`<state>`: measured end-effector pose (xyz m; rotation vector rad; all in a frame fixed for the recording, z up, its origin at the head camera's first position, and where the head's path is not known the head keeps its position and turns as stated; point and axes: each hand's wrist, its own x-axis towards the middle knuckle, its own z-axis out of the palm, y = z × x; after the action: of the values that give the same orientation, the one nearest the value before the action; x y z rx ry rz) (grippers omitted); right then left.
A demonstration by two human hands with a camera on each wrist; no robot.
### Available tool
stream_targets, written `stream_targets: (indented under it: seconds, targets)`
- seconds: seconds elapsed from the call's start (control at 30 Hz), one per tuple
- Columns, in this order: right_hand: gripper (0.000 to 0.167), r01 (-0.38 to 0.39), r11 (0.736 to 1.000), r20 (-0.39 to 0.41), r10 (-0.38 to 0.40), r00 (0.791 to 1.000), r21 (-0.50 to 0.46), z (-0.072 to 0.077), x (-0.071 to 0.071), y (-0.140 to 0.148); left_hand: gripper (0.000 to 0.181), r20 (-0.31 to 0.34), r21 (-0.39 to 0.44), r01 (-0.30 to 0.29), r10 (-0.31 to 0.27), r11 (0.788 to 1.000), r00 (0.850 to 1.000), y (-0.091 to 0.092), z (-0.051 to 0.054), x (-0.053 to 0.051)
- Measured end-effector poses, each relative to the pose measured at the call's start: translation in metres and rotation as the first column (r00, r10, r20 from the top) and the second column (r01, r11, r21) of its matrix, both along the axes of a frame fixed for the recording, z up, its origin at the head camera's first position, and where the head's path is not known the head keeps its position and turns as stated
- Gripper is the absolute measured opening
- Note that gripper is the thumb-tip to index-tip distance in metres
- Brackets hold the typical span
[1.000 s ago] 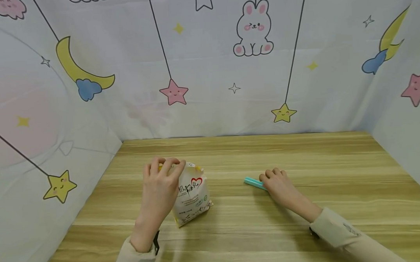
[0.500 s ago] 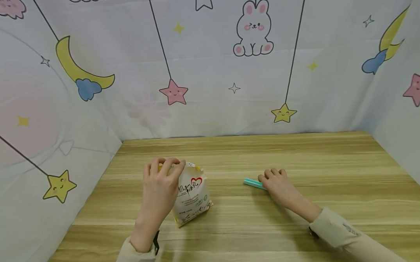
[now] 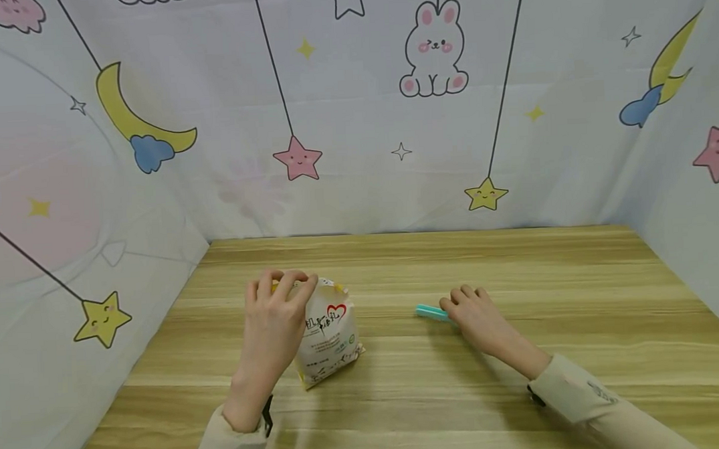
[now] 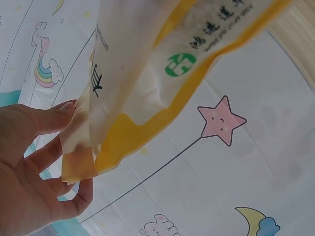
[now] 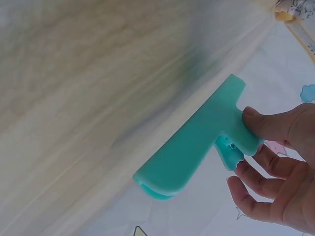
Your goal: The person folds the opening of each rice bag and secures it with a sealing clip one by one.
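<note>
On the left of the table stands a white food bag (image 3: 328,333) with yellow edges, dark printed characters and a red heart. My left hand (image 3: 277,315) pinches its top edge; in the left wrist view the thumb and fingers (image 4: 81,196) lie on either side of the thin film. To the right, my right hand (image 3: 475,316) holds a teal bag clip (image 3: 432,312) low over the table. The right wrist view shows the thumb on one handle of this bag clip (image 5: 197,142) and fingertips at the other. Its long bar points away from the palm.
The wood-grain table (image 3: 403,397) reaches back to a white cloth wall (image 3: 364,197) printed with stars, moons and a rabbit. More of this cloth encloses the left and right sides.
My right hand has shifted very slightly left with the bag clip. The left hand and the food bag look the same as before.
</note>
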<state>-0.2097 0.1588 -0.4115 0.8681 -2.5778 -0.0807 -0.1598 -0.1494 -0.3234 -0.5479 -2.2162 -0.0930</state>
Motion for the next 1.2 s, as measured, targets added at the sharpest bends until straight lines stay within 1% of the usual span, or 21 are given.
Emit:
stream_targets:
  seconds: [0.53, 0.73, 0.93, 1.2]
  targets:
    - [0.014, -0.039, 0.998, -0.024, 0.038, 0.999, -0.057, 0.009, 0.001, -0.003, 0.037, 0.015, 0.011, -0.002, 0.002, 1.0, 1.0, 0.0, 0.001, -0.002]
    - [0.015, -0.059, 0.996, -0.033, 0.057, 0.998, -0.066, 0.01, 0.0, -0.004, 0.038, 0.012, 0.014, -0.001, 0.001, 1.0, 1.0, -0.001, 0.001, -0.002]
    - [0.02, -0.104, 0.989, -0.072, 0.097, 0.993, -0.101, 0.011, 0.0, -0.004, 0.039, 0.013, 0.028, 0.002, -0.002, 1.0, 1.0, -0.001, 0.001, -0.002]
    - [0.019, -0.158, 0.979, -0.113, 0.144, 0.983, -0.128, 0.014, -0.001, -0.006, 0.038, 0.015, 0.04, 0.008, -0.009, 0.999, 1.0, 0.0, 0.002, -0.002]
